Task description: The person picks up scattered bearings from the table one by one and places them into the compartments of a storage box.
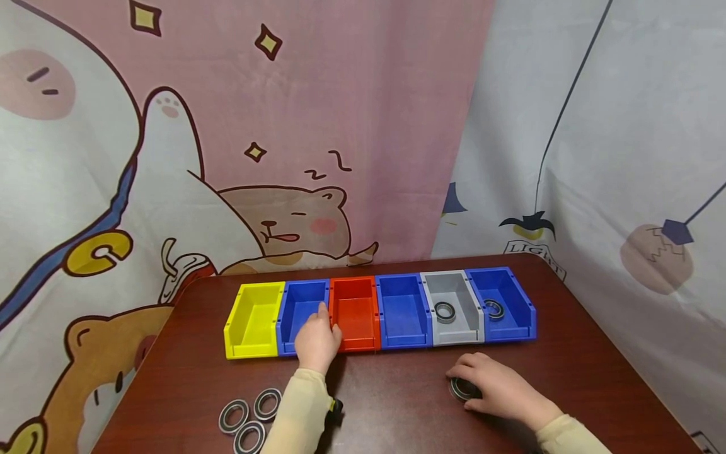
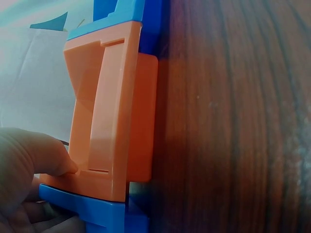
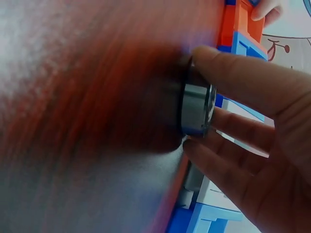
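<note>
My left hand [image 1: 317, 342] reaches over the front of the second bin from the left, a blue bin [image 1: 295, 309]. In the left wrist view, the thumb [image 2: 53, 155] lies by the side wall of the red bin [image 2: 109, 111], with the other fingers low behind the blue rim; whether they hold anything is hidden. Near the table's right side, my right hand [image 1: 499, 386] grips a ball bearing [image 1: 462, 389] at the tabletop. In the right wrist view, thumb and fingers stand on opposite sides of that bearing [image 3: 195, 109].
A yellow bin [image 1: 255, 321], another blue bin [image 1: 403, 312], a grey bin [image 1: 462, 296] and a right-end blue bin [image 1: 513, 309] complete the row. Bearings lie in the grey bin [image 1: 445, 312] and the end bin [image 1: 494, 309]. Three bearings [image 1: 233, 416] lie at front left.
</note>
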`<state>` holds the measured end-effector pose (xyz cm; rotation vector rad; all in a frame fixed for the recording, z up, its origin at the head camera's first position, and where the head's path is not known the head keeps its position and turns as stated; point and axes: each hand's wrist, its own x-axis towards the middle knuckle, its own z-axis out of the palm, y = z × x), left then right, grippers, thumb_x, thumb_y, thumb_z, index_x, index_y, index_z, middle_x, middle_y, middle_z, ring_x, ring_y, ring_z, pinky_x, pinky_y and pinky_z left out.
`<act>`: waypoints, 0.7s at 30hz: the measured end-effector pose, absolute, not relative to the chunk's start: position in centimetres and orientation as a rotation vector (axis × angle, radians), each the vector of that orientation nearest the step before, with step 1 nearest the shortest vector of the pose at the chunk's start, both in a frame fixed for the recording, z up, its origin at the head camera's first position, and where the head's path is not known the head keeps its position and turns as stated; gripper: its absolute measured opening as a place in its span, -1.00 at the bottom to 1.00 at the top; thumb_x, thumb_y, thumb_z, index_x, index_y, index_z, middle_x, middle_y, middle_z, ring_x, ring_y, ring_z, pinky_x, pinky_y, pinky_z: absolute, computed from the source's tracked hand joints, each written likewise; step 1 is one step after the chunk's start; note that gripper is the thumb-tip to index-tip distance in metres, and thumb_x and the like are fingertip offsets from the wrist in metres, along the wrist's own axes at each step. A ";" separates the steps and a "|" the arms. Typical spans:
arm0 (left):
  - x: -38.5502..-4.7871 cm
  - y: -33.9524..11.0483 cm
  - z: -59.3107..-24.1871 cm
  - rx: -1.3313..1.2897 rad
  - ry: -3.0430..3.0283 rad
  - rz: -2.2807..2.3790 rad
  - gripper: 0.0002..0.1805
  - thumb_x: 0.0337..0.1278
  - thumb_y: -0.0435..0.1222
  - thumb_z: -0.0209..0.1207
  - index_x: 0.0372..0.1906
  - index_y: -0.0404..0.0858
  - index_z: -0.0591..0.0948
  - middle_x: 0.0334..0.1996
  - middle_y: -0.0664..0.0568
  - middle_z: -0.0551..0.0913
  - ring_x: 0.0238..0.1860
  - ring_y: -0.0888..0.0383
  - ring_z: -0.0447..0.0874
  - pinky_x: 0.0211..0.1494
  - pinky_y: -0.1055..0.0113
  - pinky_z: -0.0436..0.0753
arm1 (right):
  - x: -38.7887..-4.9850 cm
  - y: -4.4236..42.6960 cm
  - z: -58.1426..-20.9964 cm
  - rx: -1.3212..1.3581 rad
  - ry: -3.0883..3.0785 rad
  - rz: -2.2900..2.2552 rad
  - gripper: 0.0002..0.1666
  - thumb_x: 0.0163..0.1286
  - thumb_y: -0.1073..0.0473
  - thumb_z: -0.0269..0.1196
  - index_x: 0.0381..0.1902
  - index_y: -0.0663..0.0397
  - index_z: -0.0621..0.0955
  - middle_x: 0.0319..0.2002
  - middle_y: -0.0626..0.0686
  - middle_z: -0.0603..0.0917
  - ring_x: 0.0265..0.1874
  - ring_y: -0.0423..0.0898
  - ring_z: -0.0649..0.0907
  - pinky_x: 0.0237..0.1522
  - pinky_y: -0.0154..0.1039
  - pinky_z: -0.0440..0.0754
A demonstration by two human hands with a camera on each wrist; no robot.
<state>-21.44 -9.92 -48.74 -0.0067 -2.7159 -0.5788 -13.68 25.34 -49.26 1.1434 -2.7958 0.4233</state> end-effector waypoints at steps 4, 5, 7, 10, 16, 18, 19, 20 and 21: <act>-21.4 -9.9 -48.8 -0.009 -2.709 -0.567 -0.41 0.04 -0.29 0.33 0.21 -0.47 0.54 -0.33 -0.25 0.68 -0.46 -0.15 0.65 -0.42 -0.01 0.65 | -13.6 25.1 -49.3 1.156 -2.765 0.380 -0.43 -0.10 0.13 0.59 -0.05 -0.02 0.67 -0.18 -0.13 0.57 -0.18 -0.15 0.56 -0.19 -0.16 0.62; -21.4 -9.9 -48.8 -0.008 -2.708 -0.565 -0.41 0.04 -0.29 0.33 0.21 -0.47 0.54 -0.33 -0.25 0.68 -0.46 -0.15 0.65 -0.43 -0.01 0.65 | -13.6 25.1 -49.3 1.159 -2.758 0.374 -0.43 -0.10 0.13 0.59 -0.06 -0.01 0.67 -0.18 -0.13 0.57 -0.19 -0.15 0.56 -0.20 -0.17 0.62; -21.5 -10.0 -48.8 -0.007 -2.708 -0.562 -0.41 0.04 -0.29 0.33 0.21 -0.47 0.55 -0.33 -0.25 0.68 -0.46 -0.15 0.65 -0.43 0.00 0.65 | -13.6 25.0 -49.3 1.166 -2.749 0.372 -0.44 -0.10 0.14 0.58 -0.07 0.01 0.67 -0.20 -0.13 0.57 -0.21 -0.15 0.55 -0.21 -0.17 0.62; -21.5 -10.0 -48.8 -0.008 -2.705 -0.564 -0.41 0.03 -0.29 0.34 0.20 -0.47 0.55 -0.33 -0.26 0.68 -0.45 -0.15 0.65 -0.43 -0.01 0.65 | -13.6 25.0 -49.3 1.169 -2.746 0.378 -0.46 -0.10 0.15 0.58 -0.09 0.02 0.68 -0.21 -0.13 0.58 -0.22 -0.16 0.55 -0.21 -0.18 0.62; -21.5 -9.9 -48.8 -0.022 -2.685 -0.571 -0.41 0.03 -0.30 0.33 0.19 -0.48 0.55 -0.34 -0.26 0.68 -0.47 -0.16 0.65 -0.44 -0.01 0.64 | -14.1 25.0 -49.1 1.165 -2.714 0.451 -0.47 -0.11 0.14 0.57 -0.10 0.00 0.69 -0.19 -0.16 0.59 -0.19 -0.18 0.57 -0.18 -0.17 0.62; -21.5 -9.9 -48.9 -0.021 -2.682 -0.567 -0.41 0.03 -0.30 0.33 0.19 -0.48 0.55 -0.34 -0.26 0.67 -0.48 -0.16 0.64 -0.45 -0.01 0.64 | -14.4 24.9 -48.8 1.166 -2.692 0.485 -0.46 -0.11 0.15 0.57 -0.09 0.00 0.69 -0.17 -0.15 0.60 -0.17 -0.16 0.59 -0.16 -0.14 0.62; -21.5 -9.9 -48.9 -0.020 -2.681 -0.565 -0.41 0.02 -0.30 0.34 0.19 -0.48 0.55 -0.35 -0.26 0.67 -0.48 -0.16 0.64 -0.45 -0.01 0.64 | -14.6 24.8 -48.6 1.162 -2.690 0.499 -0.46 -0.10 0.14 0.57 -0.08 0.00 0.69 -0.16 -0.15 0.61 -0.16 -0.16 0.59 -0.14 -0.13 0.63; -21.5 -9.9 -48.9 -0.018 -2.680 -0.563 -0.41 0.02 -0.30 0.34 0.19 -0.48 0.55 -0.35 -0.26 0.67 -0.48 -0.16 0.64 -0.45 -0.01 0.63 | -14.8 24.7 -48.3 1.158 -2.691 0.513 -0.45 -0.09 0.14 0.57 -0.07 0.00 0.68 -0.14 -0.14 0.61 -0.15 -0.16 0.60 -0.13 -0.12 0.63; -21.5 -9.9 -48.9 -0.017 -2.678 -0.563 -0.41 0.02 -0.30 0.34 0.19 -0.48 0.55 -0.35 -0.26 0.67 -0.48 -0.16 0.64 -0.46 -0.01 0.63 | -15.0 24.6 -48.0 1.156 -2.692 0.526 -0.45 -0.07 0.14 0.57 -0.05 0.01 0.68 -0.13 -0.13 0.62 -0.14 -0.15 0.61 -0.12 -0.11 0.64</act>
